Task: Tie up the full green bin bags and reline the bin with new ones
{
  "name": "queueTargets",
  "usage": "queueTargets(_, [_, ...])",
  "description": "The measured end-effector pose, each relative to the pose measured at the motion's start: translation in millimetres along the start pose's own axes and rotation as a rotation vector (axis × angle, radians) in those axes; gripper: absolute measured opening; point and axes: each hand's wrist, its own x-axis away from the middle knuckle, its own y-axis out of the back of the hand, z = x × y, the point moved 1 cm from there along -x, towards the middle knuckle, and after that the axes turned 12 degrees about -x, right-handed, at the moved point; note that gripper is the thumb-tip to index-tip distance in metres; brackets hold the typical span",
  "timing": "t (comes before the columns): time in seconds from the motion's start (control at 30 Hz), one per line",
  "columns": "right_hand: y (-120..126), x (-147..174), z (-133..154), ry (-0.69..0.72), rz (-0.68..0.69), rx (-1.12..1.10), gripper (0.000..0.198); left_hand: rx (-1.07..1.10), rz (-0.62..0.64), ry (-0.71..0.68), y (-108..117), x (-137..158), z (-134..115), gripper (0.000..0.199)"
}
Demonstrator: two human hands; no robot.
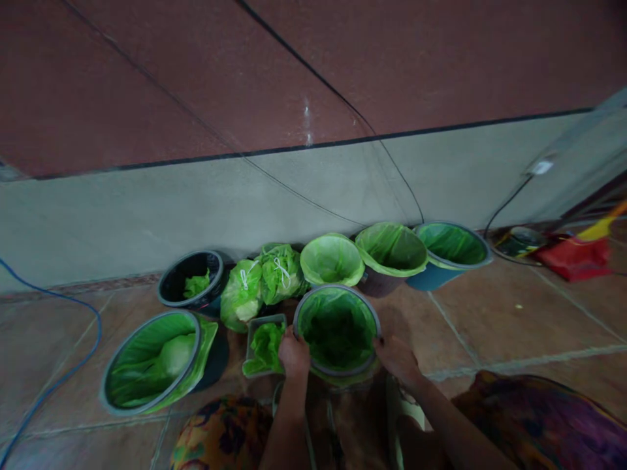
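In front of me stands a round trash bin (365,299) with a grey rim and a green plastic bag lining it; its inside is dark. My left hand (294,354) is closed on the left side of the rim. On the opposite side my right hand (398,359) grips the rim, fingers partly hidden. Beside my left hand is a small rectangular container (251,323) with a crumpled green bag (267,346) in it. Behind that sit two tied green bags, one on the left (241,297) and one on the right (280,274).
Along the wall stand three lined bins: a left one (332,258), a middle one (392,248) and a blue one (453,245). At left are a black-lined bin (171,274) and a tilted green-lined bin (115,356). A blue cable (98,326) and red dustpan (580,260) lie on the tiles.
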Motion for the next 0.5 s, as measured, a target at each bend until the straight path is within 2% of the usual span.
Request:
queueTargets(0.07, [2.9,-0.1,5.7,-0.021,0.022,0.132,0.046,-0.025,-0.001,-0.005,-1.7,-0.9,0.3,0.038])
queueTargets(0.13, [2.2,-0.5,8.5,-0.029,0.036,0.167,0.046,-0.049,0.005,-0.007,-2.5,-1.4,0.6,0.038])
queueTargets(0.5, [-15.0,-13.1,-5.9,-0.082,0.054,0.008,0.042,-0.064,0.058,0.039,5.1,3.7,-3.4,0.04])
